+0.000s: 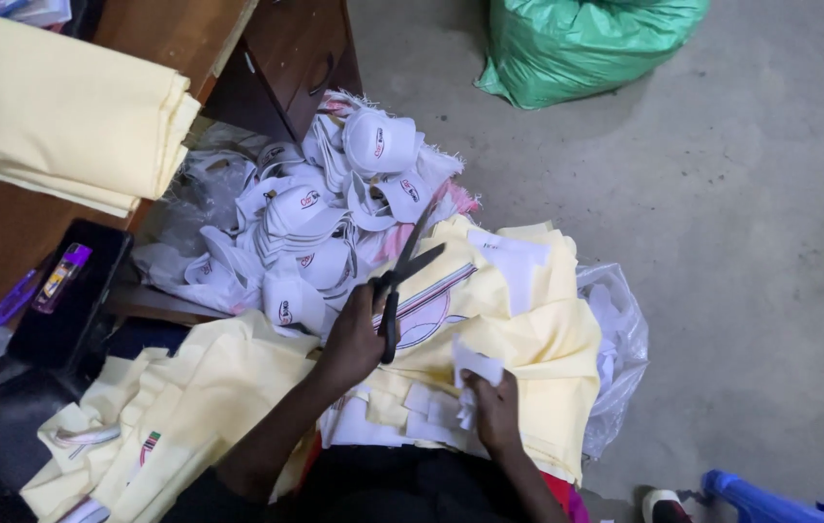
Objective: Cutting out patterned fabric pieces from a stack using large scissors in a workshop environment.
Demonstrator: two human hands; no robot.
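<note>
Open scissors [400, 281] are gripped by the left hand [352, 344], a white scrap [475, 373] pinched by the right hand [494, 412]; yellow cloth [538, 329] risks being nicked.

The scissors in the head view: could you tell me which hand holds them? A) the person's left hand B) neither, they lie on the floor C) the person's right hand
A: the left hand grips the black scissors by their handles, blades open above the yellow cloth, while the right hand holds a white scrap.
</note>
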